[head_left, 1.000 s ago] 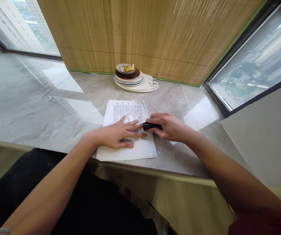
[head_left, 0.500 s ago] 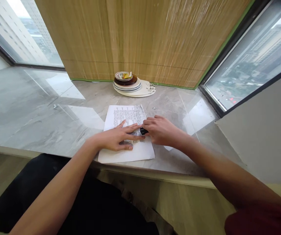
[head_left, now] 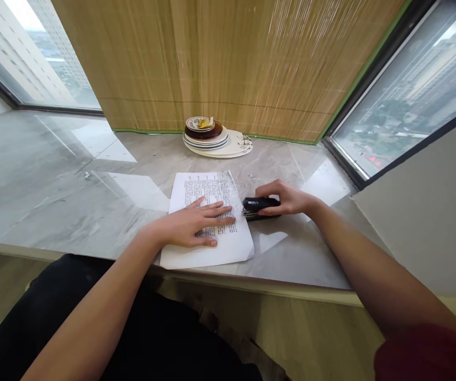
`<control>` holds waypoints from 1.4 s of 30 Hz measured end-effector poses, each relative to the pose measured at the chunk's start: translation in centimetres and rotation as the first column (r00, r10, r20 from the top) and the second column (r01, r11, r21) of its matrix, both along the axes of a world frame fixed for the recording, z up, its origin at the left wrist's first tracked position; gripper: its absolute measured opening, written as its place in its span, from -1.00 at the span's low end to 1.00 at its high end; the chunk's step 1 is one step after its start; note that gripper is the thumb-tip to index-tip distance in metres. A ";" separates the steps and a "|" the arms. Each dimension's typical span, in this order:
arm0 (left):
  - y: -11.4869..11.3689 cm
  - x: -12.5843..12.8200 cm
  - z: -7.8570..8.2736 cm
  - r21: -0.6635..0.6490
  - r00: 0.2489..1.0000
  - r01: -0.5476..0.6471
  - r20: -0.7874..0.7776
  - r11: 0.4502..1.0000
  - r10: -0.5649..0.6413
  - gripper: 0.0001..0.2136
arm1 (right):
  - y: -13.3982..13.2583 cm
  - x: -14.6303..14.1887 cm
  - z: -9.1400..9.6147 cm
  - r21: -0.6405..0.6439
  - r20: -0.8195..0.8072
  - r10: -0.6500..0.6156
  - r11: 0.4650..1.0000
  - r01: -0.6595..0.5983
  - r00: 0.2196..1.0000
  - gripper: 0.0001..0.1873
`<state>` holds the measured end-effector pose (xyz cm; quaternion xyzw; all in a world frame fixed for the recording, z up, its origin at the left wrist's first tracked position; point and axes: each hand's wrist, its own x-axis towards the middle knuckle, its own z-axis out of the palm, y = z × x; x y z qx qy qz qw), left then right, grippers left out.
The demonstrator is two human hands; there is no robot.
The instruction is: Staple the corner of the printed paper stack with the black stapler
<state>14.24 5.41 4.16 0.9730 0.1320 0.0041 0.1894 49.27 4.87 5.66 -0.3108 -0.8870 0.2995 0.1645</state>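
A printed sheet of paper (head_left: 208, 188) lies on the grey marble sill (head_left: 53, 180) near its front edge. My left hand (head_left: 196, 222) lies flat on the paper with its fingers stretched out, pressing it down. Just right of the paper's edge, my right hand (head_left: 287, 198) has its fingers closed round a black stapler (head_left: 260, 206), which rests on the sill and points toward the paper. The paper's right edge looks slightly crumpled near the top.
A stack of plates (head_left: 216, 140) with a small dish on top stands at the back against a bamboo blind (head_left: 220, 63). Windows flank the sill on both sides. A grey wall panel (head_left: 422, 222) rises at the right. The sill's front edge runs below the paper.
My right hand has pulled the stapler to the right, off the paper's edge and onto the bare sill. My left hand stays flat on the paper.
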 end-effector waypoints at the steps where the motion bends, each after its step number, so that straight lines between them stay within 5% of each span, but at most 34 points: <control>1: 0.0 0.0 0.0 0.005 1.000 -0.003 -0.005 1.000 0.003 -0.30 | 0.1 0.3 0.0 -0.014 0.000 -0.013 1.000 0.013 1.000 -0.63; 29: 0.1 0.0 0.1 0.006 0.999 -0.034 -0.015 0.999 0.034 -0.33 | 0.5 1.0 0.0 -0.059 0.069 -0.026 0.998 0.030 0.997 -0.65; 35: 0.6 0.2 -0.8 0.016 0.991 -0.056 0.126 0.998 0.054 -0.63 | 0.4 1.0 0.2 -0.081 0.062 -0.030 0.996 0.035 0.998 -0.65; 42: 0.3 0.6 -0.8 0.121 0.991 -0.085 0.109 0.989 0.072 -0.62 | 0.3 0.9 0.2 -0.062 0.061 -0.021 0.998 0.025 0.998 -0.63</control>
